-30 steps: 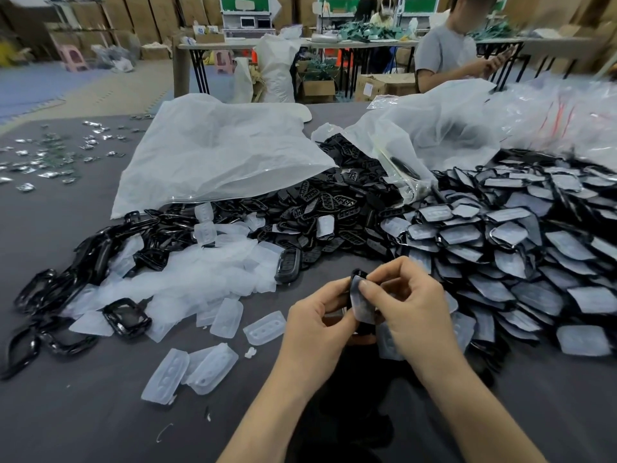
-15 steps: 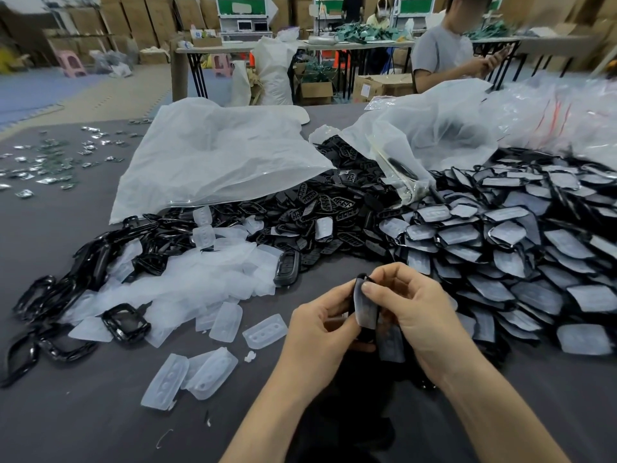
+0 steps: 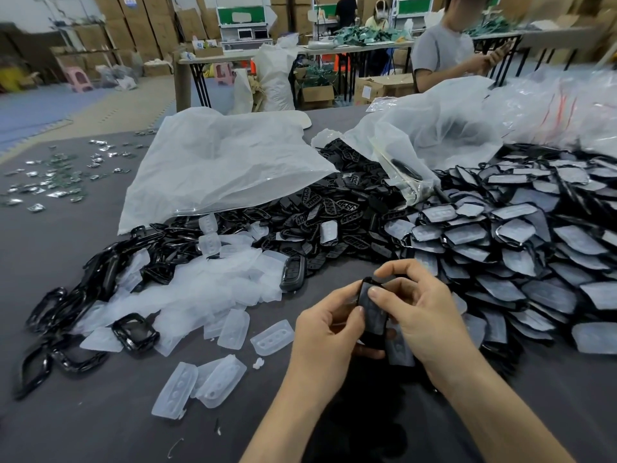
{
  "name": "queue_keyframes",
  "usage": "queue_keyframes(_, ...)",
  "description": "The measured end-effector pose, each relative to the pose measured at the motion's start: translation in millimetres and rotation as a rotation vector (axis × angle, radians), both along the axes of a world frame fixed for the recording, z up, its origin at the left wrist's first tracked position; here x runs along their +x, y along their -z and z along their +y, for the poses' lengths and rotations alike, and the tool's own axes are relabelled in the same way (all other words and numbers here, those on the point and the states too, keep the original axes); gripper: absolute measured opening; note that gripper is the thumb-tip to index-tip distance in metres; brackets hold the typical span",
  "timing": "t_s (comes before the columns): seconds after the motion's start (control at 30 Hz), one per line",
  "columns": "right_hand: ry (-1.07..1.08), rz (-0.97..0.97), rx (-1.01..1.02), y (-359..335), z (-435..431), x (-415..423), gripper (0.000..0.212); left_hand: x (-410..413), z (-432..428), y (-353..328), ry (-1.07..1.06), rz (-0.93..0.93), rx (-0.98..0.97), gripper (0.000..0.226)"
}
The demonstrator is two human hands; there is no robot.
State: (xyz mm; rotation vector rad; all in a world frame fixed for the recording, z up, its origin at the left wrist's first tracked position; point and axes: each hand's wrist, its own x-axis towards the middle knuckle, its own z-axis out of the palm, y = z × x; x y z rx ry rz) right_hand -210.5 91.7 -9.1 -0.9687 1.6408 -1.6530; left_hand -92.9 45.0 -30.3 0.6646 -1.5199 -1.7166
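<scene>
Now I see the left hand [image 3: 329, 332] and right hand [image 3: 424, 315], just in front of the heap of finished pieces [image 3: 517, 248], both pinching one black shell [image 3: 372, 315], which has tipped from edge-on to face-up, right thumb [image 3: 376, 291] pressing its face, so I judge the fitting nearly seated.

black key-fob shell [image 3: 373, 310] | translucent pad seated | upright | above table edge

Bare left hand [image 3: 325, 332], bare right hand [image 3: 424, 315]; short plain nails; forearms uncovered to frame edge.
</scene>
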Motion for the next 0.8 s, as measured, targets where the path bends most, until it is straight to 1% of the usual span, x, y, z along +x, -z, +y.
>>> queue_keyframes(0.07,-0.003,0.144,-0.004,-2,2,0,0.015,3,-1,0,0.012,-0.001,0.001,0.046)
queue_keyframes(0.13,-0.019,0.344,0.016,-8,5,-4,0.009,4,-2,1,0.031,-0.01,-0.023,0.051)
queue_keyframes(0.17,-0.032,0.418,0.028,-11,6,-7,0.011,4,-2,0,0.038,-0.01,-0.038,0.05)
queue_keyframes(0.2,-0.049,0.448,0.03,-12,5,-8,0.013,4,-1,0,0.041,-0.005,-0.047,0.048)
queue_keyframes(0.3,-0.046,0.432,0.0,-10,3,-7,0.018,4,-1,-1,0.035,0.014,-0.058,0.037)
queue_keyframes(0.37,-0.019,0.455,-0.018,-6,1,-4,0.019,5,-1,-1,0.01,0.02,-0.074,0.027)
queue_keyframes(0.47,-0.053,0.489,-0.028,-7,3,-4,0.019,4,-1,0,-0.016,-0.003,-0.092,0.034)
queue_keyframes(0.6,-0.161,0.471,0.003,-8,6,-10,0.017,4,1,-3,0.009,-0.02,-0.094,0.032)
queue_keyframes(0.73,-0.13,0.551,-0.012,-4,4,-10,0.016,2,2,-3,0.003,-0.007,-0.083,0.031)
queue_keyframes(0.8,-0.08,0.606,-0.018,-2,4,-13,0.016,1,3,-2,0.006,-0.015,-0.074,0.034)
